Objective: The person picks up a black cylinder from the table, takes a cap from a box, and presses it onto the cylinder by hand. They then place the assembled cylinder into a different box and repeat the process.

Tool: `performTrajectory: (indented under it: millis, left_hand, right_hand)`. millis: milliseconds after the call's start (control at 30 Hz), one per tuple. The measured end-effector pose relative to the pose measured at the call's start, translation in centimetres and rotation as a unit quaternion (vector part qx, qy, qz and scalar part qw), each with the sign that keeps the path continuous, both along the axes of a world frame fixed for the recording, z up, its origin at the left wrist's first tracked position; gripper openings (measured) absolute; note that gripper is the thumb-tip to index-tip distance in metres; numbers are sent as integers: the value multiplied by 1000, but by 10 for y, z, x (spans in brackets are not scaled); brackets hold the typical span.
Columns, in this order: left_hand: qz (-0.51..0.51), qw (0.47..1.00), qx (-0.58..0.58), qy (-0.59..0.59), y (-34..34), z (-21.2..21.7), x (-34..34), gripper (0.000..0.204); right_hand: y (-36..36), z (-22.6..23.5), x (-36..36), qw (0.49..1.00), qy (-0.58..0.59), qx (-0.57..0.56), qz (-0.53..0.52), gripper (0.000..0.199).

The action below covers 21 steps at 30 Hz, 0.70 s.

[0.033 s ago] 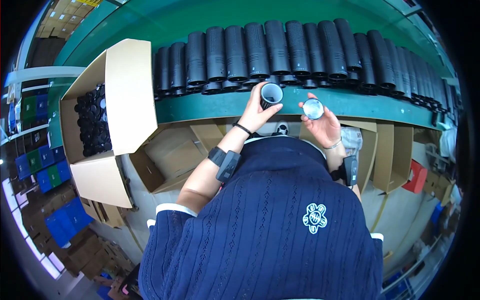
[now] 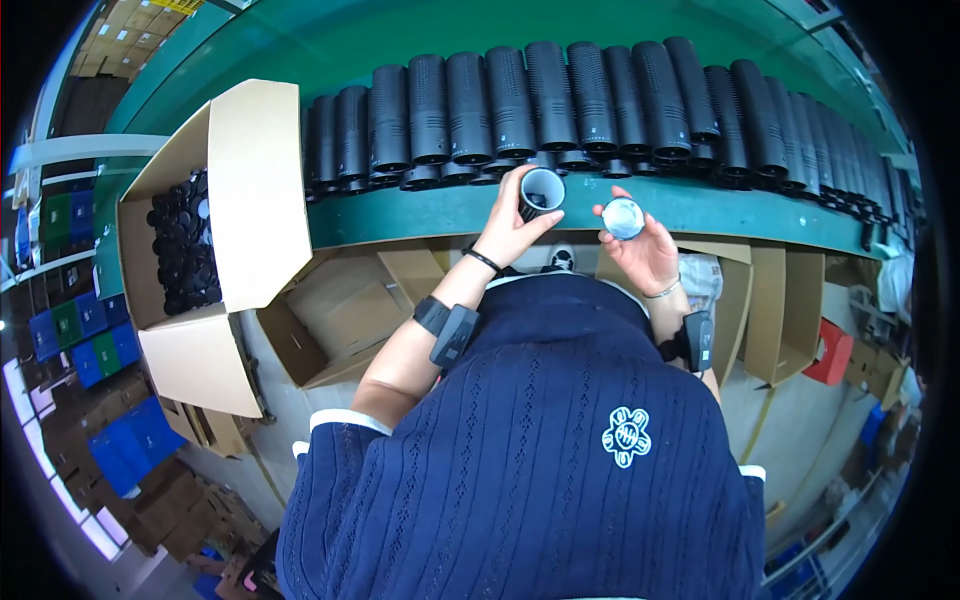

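Observation:
My left hand (image 2: 512, 222) is wrapped round a black ribbed cylinder (image 2: 523, 207), its open end tilted up toward me. The cylinder's inner wall is pale, and something dark sits down inside it. To the right, my right hand (image 2: 645, 250) grips a round cap (image 2: 623, 218) by its edge, the shiny bluish-white face turned up. Cap and cylinder are apart, both held over the near edge of the green bench (image 2: 400, 215). Beyond my hands lies a long row of black textured cylinders (image 2: 508, 100), stacked in layers.
At the left an open cardboard box (image 2: 255, 195) holds many black round caps (image 2: 183, 245). Below the bench edge stand an empty-looking carton (image 2: 345, 315) and more open cartons (image 2: 790, 310) at the right, with a red bin (image 2: 830, 352) beside them.

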<state>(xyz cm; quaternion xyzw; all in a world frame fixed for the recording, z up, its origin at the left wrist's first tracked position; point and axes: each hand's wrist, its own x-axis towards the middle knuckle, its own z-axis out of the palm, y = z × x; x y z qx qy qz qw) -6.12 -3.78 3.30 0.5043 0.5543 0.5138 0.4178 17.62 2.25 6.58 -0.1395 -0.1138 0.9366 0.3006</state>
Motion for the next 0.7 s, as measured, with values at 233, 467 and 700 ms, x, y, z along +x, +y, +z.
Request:
performTrajectory:
  millis: [233,467,700]
  left_hand:
    - [-51,999,-12,5,4,-2,1,70]
    - [-108,994,-6,10,10,3,10,71]
    - [-95,992,21,75,10,10,13,75]
  right_hand:
    - [1,22,-2,981,-133,142,5,66]
    - [22,52,-38,717,-409,565,5,61]
    - [18,49,-46,552,-456,698,-8,53]
